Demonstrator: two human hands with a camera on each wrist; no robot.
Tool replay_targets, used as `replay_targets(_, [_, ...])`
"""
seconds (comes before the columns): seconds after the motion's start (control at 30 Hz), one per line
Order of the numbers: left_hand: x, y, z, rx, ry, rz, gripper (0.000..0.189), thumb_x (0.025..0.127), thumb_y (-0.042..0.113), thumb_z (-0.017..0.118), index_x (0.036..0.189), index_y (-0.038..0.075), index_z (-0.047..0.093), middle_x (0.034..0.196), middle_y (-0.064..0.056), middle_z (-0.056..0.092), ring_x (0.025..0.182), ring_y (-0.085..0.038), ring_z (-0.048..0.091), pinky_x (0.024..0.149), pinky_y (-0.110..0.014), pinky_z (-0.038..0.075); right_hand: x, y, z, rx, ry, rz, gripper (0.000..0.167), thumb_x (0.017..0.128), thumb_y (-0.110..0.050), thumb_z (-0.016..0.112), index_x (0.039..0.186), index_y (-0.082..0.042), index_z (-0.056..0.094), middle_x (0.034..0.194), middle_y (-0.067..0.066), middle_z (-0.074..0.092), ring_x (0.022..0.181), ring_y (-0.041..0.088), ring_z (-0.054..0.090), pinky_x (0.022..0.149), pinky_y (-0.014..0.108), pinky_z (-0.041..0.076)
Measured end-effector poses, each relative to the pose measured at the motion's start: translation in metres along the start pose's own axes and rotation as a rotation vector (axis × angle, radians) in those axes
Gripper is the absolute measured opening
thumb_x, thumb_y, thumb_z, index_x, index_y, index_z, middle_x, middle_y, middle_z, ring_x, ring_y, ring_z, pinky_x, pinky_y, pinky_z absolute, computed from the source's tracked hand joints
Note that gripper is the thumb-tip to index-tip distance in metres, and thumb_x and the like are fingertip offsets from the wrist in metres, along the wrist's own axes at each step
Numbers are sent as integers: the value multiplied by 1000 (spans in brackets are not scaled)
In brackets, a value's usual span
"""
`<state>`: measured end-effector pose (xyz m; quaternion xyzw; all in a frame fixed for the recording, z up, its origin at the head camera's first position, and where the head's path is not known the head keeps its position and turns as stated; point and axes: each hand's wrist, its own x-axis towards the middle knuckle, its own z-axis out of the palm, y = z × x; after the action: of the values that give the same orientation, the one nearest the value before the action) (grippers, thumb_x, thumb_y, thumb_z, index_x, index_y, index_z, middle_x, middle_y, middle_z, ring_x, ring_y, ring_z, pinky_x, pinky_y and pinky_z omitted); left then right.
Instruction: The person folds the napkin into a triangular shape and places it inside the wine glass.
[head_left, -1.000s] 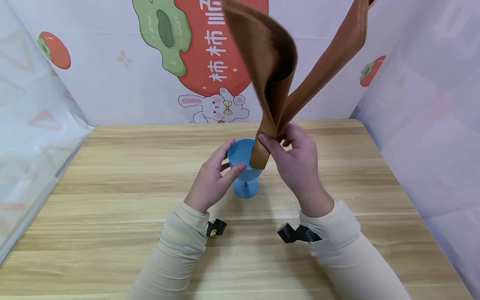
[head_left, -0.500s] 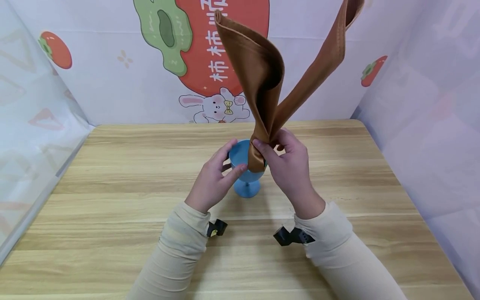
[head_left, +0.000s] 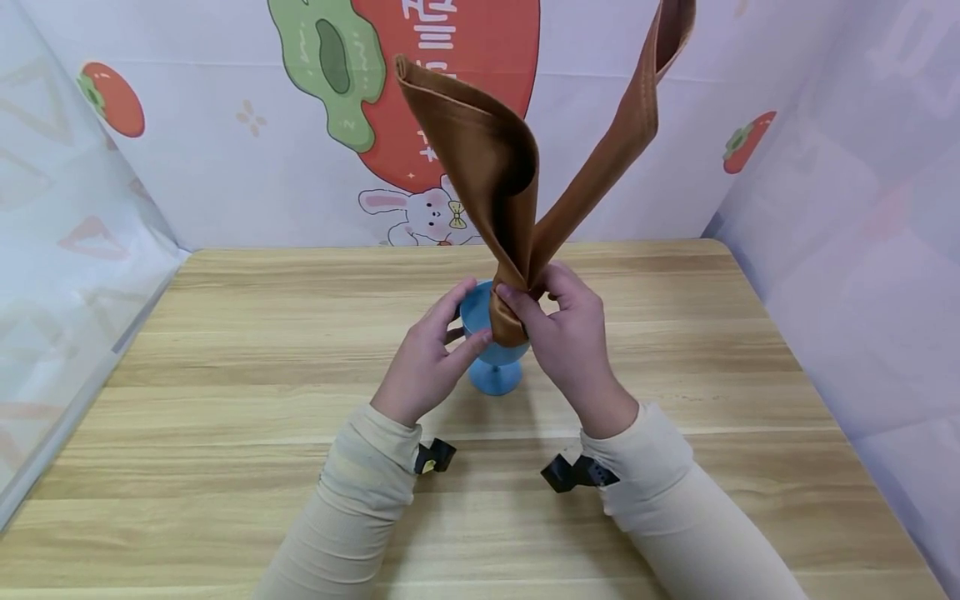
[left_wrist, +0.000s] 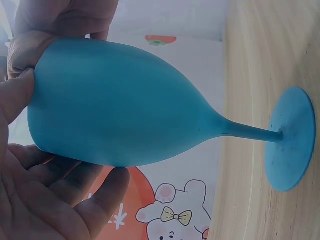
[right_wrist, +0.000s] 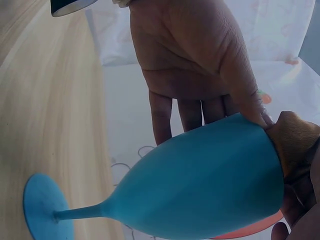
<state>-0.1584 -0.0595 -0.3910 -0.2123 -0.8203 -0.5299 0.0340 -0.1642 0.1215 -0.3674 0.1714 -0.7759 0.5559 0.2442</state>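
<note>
A blue goblet (head_left: 497, 379) stands upright on the table. My left hand (head_left: 427, 362) holds its bowl from the left, thumb at the near rim and fingers round the far side; the left wrist view shows the goblet (left_wrist: 120, 105) side-on. My right hand (head_left: 573, 346) pinches a brown cloth napkin (head_left: 480, 150) near its folded lower end, thumb in front. Two rolled points of the napkin fan upward from that grip. In the right wrist view the napkin's folded end (right_wrist: 292, 137) is right at the goblet's mouth, its lowest part hidden.
The wood-grain table (head_left: 262, 400) spreads around the goblet. A white printed backdrop (head_left: 225, 183) rises behind it, with sheets along both sides. Each sleeve cuff carries a small black camera (head_left: 577, 473).
The right hand has moved left and slightly down with the napkin, bringing its folded end further over the goblet's mouth. The left hand and goblet have hardly moved.
</note>
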Motion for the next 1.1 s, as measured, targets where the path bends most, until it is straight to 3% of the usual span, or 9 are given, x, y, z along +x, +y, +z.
replay_targets(0.33, [0, -1, -1, -28, -8, 3, 62, 100, 18, 64, 155, 12, 36, 154, -4, 44, 137, -22, 48, 104, -42, 47, 0, 5, 6, 17, -14, 39, 16, 92, -12, 74, 106, -3, 73, 94, 7, 67, 86, 17, 57, 76, 38, 50])
replay_targets(0.5, [1, -2, 0, -18, -5, -6, 63, 100, 25, 65, 155, 11, 37, 153, -4, 45, 136, -22, 48, 103, -42, 47, 4, 11, 4, 5, 36, 46, 17, 93, -14, 74, 103, -1, 71, 87, 9, 69, 82, 15, 58, 72, 33, 50])
replay_targets(0.7, [2, -1, 0, -11, -8, -42, 67, 99, 34, 64, 155, 9, 36, 156, -5, 41, 138, -23, 47, 103, -43, 47, 5, 18, 3, 13, 86, 67, 21, 93, -17, 74, 105, -1, 72, 93, 11, 71, 87, 17, 58, 79, 38, 44])
replay_targets(0.97, [1, -1, -2, -12, 5, -42, 67, 99, 34, 64, 155, 10, 36, 153, -4, 45, 136, -21, 49, 103, -42, 47, 2, 20, 6, -36, 36, -34, 19, 90, -14, 77, 105, -3, 75, 95, 7, 71, 98, 19, 54, 85, 41, 43])
replay_targets(1.1, [1, -2, -2, -8, 7, -42, 67, 99, 35, 64, 155, 11, 36, 153, -4, 45, 137, -20, 47, 103, -42, 47, -1, 19, 7, -61, 15, -23, 22, 89, -15, 78, 108, -5, 76, 101, 6, 69, 104, 19, 51, 88, 43, 40])
